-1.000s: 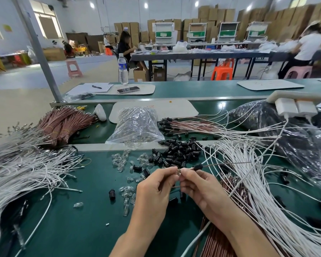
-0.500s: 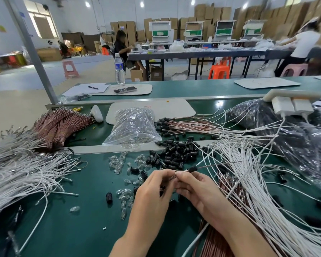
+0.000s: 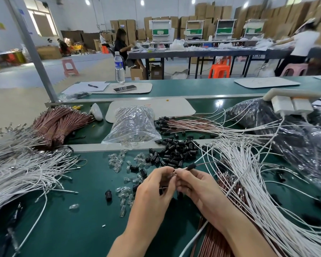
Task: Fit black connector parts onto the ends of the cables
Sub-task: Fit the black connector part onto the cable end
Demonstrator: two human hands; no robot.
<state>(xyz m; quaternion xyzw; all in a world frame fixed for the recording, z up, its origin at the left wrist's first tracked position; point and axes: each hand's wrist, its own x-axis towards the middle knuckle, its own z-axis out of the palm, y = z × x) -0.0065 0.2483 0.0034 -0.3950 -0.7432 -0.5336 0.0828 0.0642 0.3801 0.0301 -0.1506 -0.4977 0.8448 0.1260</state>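
Observation:
My left hand and my right hand meet fingertip to fingertip over the green bench. Between them they pinch the end of a thin cable with a small clear-and-metal tip; a black connector part sits on that cable just past my right fingers, and the cable runs off to the right. A heap of loose black connector parts lies just beyond my hands. White cables fan out on the right and brown cables lie under them.
Small clear bulbs are scattered left of my hands, behind them a clear bag of more. White cable bundles and tied brown bundles fill the left; a black plastic bag sits at right. Finished cables with black ends lie further back.
My hands have stayed together on the cable end, shifting slightly. The black connector part remains on the cable by my right fingertips.

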